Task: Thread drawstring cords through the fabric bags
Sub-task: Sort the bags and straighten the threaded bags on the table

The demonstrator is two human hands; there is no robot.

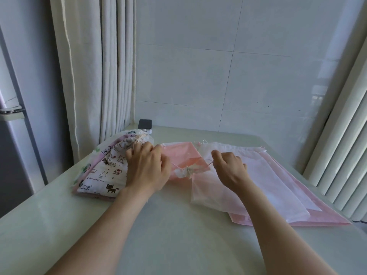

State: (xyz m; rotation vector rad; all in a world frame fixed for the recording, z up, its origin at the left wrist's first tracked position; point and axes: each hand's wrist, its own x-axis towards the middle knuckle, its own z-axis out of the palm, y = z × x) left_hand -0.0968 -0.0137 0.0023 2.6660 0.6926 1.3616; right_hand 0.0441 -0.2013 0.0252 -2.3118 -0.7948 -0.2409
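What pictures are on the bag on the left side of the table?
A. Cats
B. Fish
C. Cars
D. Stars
A. The bag on the left is white cloth printed with little cartoon cats, and one of them near its bottom edge is black.
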